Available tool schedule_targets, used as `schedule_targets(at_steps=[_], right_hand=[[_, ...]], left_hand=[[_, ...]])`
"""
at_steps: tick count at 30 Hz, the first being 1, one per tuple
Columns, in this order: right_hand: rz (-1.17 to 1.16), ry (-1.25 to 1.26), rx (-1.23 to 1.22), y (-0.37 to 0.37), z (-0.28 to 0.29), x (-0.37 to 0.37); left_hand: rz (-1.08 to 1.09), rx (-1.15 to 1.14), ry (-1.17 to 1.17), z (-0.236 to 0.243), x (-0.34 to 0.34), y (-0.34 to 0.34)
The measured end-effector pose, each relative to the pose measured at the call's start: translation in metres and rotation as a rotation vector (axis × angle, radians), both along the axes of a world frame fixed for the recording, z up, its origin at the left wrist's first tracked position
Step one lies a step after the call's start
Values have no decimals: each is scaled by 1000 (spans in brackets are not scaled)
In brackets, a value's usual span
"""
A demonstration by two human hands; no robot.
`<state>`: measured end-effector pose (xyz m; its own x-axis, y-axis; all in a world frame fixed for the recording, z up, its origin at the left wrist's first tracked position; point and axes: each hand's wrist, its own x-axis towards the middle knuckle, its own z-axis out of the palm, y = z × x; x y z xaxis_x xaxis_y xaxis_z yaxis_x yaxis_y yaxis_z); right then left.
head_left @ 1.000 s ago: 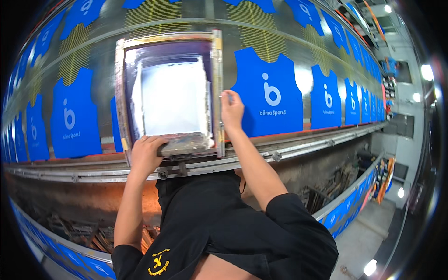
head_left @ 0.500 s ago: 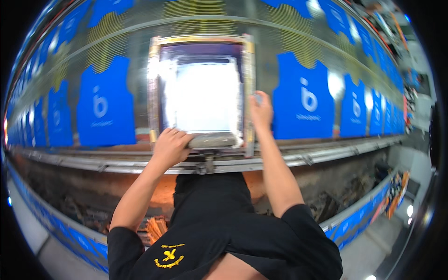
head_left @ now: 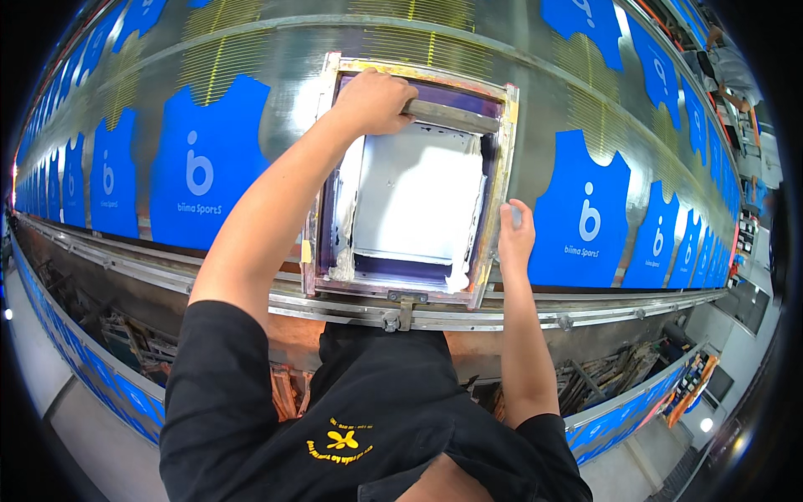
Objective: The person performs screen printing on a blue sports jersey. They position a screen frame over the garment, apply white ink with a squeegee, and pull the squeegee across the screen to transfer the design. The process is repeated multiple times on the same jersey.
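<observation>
Long and metal-topped, the table (head_left: 535, 109) ran off to both sides of you in a wide hall, with a steel rail (head_left: 251, 293) along its near edge and racks of clutter underneath.

Your left hand (head_left: 374, 102) was clamped around the squeegee handle (head_left: 452, 116) at the far end of the printing screen (head_left: 414, 201), fingers wrapped over the bar. Your right hand (head_left: 514, 239) lay against the right side of the screen's frame (head_left: 500, 180), fingers loosely spread along its outer edge, not closed on anything. The screen sat flat on the table directly in front of you, its pale mesh ringed with dark purple ink.

Blue vest-shaped pieces (head_left: 205, 163) with white printing lay in a row on both sides of the screen.
</observation>
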<state>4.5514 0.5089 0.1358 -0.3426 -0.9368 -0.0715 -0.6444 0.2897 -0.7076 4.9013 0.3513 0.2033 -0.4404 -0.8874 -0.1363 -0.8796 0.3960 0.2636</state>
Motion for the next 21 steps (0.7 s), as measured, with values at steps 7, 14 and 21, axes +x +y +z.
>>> schedule_targets(at_steps=[7,14,21], right_hand=[[740,283,-298,-156,58,66],[787,345,-224,-100,33,85],[826,283,-196,102,43,59]], left_hand=[[93,61,-143,1,-7,-7],[157,-30,-63,-9,-16,62],[111,-83,46,-17,-33,264]])
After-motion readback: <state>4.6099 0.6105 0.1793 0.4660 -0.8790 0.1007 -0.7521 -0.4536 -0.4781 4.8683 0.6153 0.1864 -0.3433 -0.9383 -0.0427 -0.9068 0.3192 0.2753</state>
